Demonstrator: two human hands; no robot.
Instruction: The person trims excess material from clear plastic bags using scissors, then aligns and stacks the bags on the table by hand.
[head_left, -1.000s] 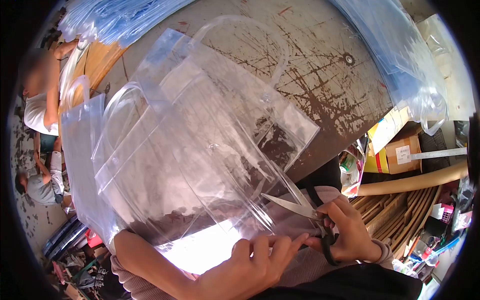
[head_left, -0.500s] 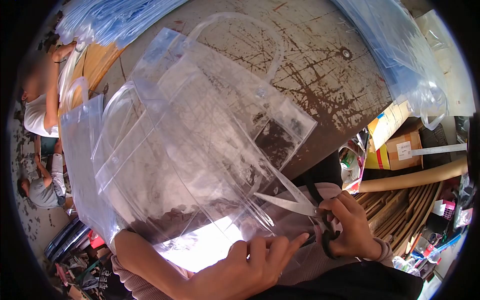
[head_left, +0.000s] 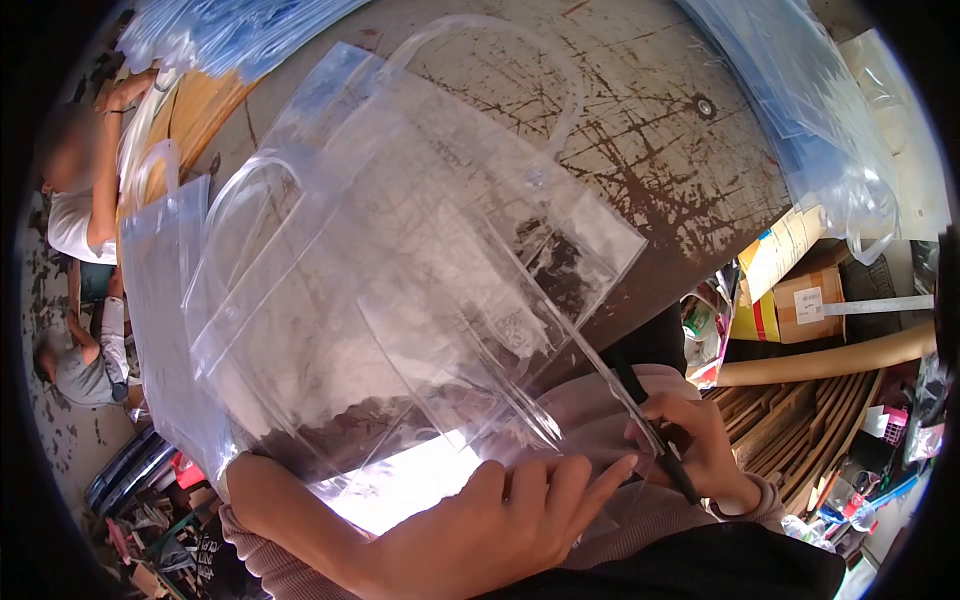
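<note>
A clear plastic bag [head_left: 400,250] with loop handles lies slanted over the table and hangs over its near edge. My left hand [head_left: 500,520] is at the bag's near end, fingers bent around the plastic and the index finger stretched toward the right. The thumb is hidden. My right hand [head_left: 700,445] holds scissors [head_left: 640,415] by their dark handles, just right of my left fingertips. Their blades are together and point up and left against the bag's side. Another clear bag [head_left: 165,310] with a handle lies to the left.
The scratched table [head_left: 650,120] extends beyond the bag. Stacks of bluish plastic [head_left: 240,35] lie at the far left, with more plastic bags [head_left: 800,110] on the right. Cardboard boxes [head_left: 815,305] stand right of the table. A person [head_left: 85,220] and a second person [head_left: 85,365] are at left.
The scissor blades have gone from apart to together, and the scissors now point more steeply upward. My right hand has turned with them. My left hand has barely moved.
</note>
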